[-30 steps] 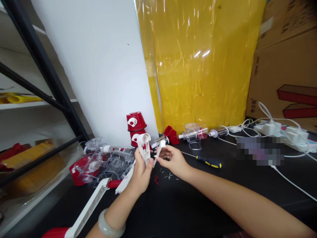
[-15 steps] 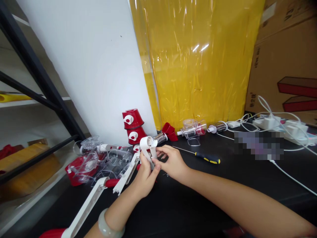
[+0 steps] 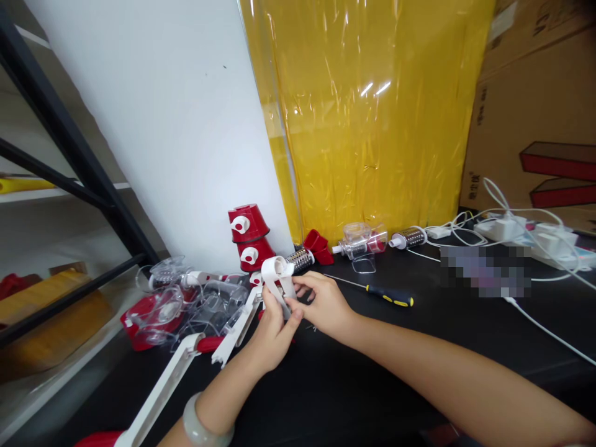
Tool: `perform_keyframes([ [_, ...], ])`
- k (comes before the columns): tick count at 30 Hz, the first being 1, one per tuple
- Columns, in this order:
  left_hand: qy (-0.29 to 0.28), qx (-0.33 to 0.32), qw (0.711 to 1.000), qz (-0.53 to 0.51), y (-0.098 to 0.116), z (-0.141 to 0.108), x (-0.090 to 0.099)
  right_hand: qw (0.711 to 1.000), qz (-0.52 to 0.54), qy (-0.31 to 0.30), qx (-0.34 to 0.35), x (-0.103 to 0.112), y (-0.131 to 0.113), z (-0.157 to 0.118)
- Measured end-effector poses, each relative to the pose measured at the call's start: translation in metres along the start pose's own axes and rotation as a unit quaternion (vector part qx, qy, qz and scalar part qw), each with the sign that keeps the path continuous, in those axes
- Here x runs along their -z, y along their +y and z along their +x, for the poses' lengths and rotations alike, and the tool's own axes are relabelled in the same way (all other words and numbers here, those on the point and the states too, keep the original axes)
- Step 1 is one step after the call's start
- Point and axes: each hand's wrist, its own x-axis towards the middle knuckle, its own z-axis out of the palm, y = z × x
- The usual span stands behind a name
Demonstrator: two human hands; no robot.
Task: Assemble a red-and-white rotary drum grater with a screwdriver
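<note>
My left hand (image 3: pixel 274 332) is wrapped round a white plastic part (image 3: pixel 275 269) with a round ring at its top. From the right, my right hand (image 3: pixel 326 305) pinches the lower side of that same part; whatever small piece lies between its fingers is hidden. Just left of my hands lies a long white arm piece (image 3: pixel 238 326). A screwdriver (image 3: pixel 390 295) with a dark blue and yellow handle rests to the right. Behind my hands stand two stacked red bases (image 3: pixel 251 231) with white knobs.
Clear plastic housings (image 3: pixel 212 307) and a white crank with red ends (image 3: pixel 158 391) lie at the left. Grater drums (image 3: pixel 412 238) and a red pusher (image 3: pixel 318 246) sit along the back. White cables and a power strip (image 3: pixel 552 242) are at the right.
</note>
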Motion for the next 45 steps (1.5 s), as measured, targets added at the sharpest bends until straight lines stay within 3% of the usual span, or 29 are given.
perform_keyframes([
  [39,-0.006,-0.021,0.999,0.036,-0.0056,0.0012,0.0014,1.000,0.013,-0.014,-0.004,0.0006,-0.0006,0.0010],
  [45,-0.016,-0.020,0.999,0.037,-0.0013,0.0016,0.0027,0.999,-0.022,-0.028,0.006,0.0015,-0.0003,0.0000],
])
